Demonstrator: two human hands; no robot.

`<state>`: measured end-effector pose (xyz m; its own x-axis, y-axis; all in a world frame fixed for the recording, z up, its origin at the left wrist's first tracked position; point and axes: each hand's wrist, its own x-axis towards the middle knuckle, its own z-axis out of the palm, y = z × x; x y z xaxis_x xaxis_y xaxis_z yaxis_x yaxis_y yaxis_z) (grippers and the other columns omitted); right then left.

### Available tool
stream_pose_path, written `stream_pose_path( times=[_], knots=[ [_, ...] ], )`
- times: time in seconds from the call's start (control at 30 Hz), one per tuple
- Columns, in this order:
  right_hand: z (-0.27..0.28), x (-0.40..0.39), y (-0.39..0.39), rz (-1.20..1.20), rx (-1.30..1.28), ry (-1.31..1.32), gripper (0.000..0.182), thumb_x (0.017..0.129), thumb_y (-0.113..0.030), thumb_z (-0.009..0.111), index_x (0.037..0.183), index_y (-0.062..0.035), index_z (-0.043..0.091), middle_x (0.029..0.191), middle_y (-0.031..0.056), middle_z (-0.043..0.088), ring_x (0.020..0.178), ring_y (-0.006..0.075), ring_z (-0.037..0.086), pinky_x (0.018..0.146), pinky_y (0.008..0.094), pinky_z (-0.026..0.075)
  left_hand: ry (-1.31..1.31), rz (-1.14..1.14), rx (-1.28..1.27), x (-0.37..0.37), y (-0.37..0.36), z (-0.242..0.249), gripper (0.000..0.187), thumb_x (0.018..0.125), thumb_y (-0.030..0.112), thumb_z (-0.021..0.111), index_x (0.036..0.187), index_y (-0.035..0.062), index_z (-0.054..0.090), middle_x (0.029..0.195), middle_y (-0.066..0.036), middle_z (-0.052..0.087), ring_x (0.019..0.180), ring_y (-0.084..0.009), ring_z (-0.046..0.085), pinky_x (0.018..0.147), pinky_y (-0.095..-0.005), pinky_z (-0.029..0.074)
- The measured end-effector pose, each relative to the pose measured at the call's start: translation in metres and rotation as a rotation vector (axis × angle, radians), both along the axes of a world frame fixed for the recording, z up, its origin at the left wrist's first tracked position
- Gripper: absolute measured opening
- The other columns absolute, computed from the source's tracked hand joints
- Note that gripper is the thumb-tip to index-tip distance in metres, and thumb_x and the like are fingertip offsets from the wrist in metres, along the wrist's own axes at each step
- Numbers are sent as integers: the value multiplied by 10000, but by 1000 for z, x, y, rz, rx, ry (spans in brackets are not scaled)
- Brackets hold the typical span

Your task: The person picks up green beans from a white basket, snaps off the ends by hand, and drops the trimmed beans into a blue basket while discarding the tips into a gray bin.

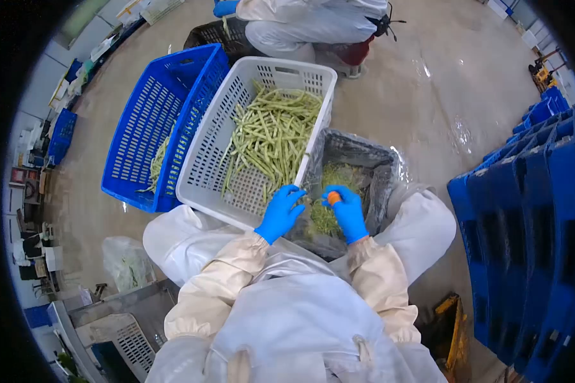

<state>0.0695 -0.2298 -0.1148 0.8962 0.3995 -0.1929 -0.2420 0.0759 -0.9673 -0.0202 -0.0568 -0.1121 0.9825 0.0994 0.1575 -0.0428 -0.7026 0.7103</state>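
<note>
My right hand (345, 212), in a blue glove, is closed around a small orange object (333, 198), perhaps a tool handle; the rest of it is hidden. It is above a bin lined with dark plastic (390, 167), where green trimmings (326, 220) lie. My left hand (280, 212), also gloved in blue, is at the near right corner of a white crate (201, 143). Its fingers are slightly bent and apart, with nothing visible between them. Long green beans (271, 134) are heaped in the white crate, mostly toward its far right side.
A blue crate (131, 137) with some beans stands left of the white one. Across from me sits a person in white clothing (281, 35), beside a dark crate (207, 33). Blue pallets (524, 210) are stacked at the right. A clear plastic bag (128, 262) lies at the left.
</note>
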Motion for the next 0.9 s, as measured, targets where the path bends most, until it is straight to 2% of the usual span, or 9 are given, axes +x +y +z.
stream_pose_path(
  times=[0.03, 0.13, 0.23, 0.4, 0.57, 0.63, 0.7, 0.77, 0.9],
  knots=[
    [-13, 3, -6, 0, -4, 8, 168, 834, -55, 520, 963, 10, 606, 845, 121, 639, 750, 200, 621, 656, 320, 498, 8, 0, -4, -2, -2, 5, 359, 784, 172, 620, 1126, 78, 564, 1143, -135, 487, 1009, -338, 491, 850, -406, 421],
    [-28, 6, -19, 225, -771, -422, 194, 778, -161, 534, 905, -58, 636, 908, 198, 626, 809, 374, 609, 717, 439, 490, 1, -14, 184, -3, -4, 11, 375, 757, 176, 642, 1118, 103, 573, 1129, -120, 500, 992, -333, 495, 824, -414, 435],
    [-46, 2, -8, 489, -1107, -369, 227, 758, -231, 559, 903, -77, 640, 887, 206, 619, 810, 387, 596, 705, 443, 484, 88, 9, 83, 1, -4, 12, 346, 781, 133, 627, 1118, 79, 571, 1134, -148, 486, 1029, -325, 491, 884, -388, 409],
    [-81, 13, -4, 704, -1290, -303, 236, 756, -262, 568, 894, -96, 661, 964, 174, 632, 857, 369, 610, 731, 451, 497, 76, 38, 40, 3, -4, 7, 331, 773, 97, 622, 1099, 67, 576, 1107, -147, 496, 1025, -324, 485, 894, -378, 403],
    [-131, 5, 20, 1344, -1347, -418, 266, 813, -231, 527, 1011, -119, 666, 1106, 122, 612, 988, 309, 604, 790, 438, 502, -17, 77, -14, 3, 2, 4, 323, 757, 106, 618, 1076, 63, 587, 1082, -134, 522, 965, -329, 512, 838, -405, 429],
    [-189, -9, 9, 1398, -1389, -519, 269, 812, -240, 505, 986, -124, 674, 1087, 134, 618, 978, 311, 608, 805, 418, 499, 28, 22, -58, -1, 6, -2, 337, 779, 115, 616, 1109, 64, 570, 1144, -142, 514, 1063, -322, 482, 922, -385, 391],
    [-155, -19, 19, 1198, -1450, -344, 327, 829, -269, 464, 1059, -129, 648, 1141, 137, 592, 1021, 308, 588, 843, 417, 481, 57, 61, -38, -6, 5, 3, 336, 791, 146, 608, 1114, 67, 566, 1160, -138, 514, 1069, -323, 483, 917, -393, 397],
    [-207, -26, 4, 1178, -1442, -443, 372, 843, -281, 428, 1117, -117, 618, 1172, 141, 575, 1049, 301, 575, 858, 432, 469, -47, 88, -79, -8, 5, -1, 333, 769, 137, 604, 1089, 51, 574, 1115, -140, 526, 1005, -340, 505, 868, -410, 419],
    [-187, -25, 4, 972, -1361, -598, 381, 845, -261, 435, 1143, -88, 596, 1175, 144, 574, 1065, 300, 567, 868, 444, 460, 11, 75, -75, -6, 7, 7, 323, 800, 152, 600, 1109, 66, 569, 1137, -137, 532, 1033, -331, 503, 875, -393, 422]
  ],
)
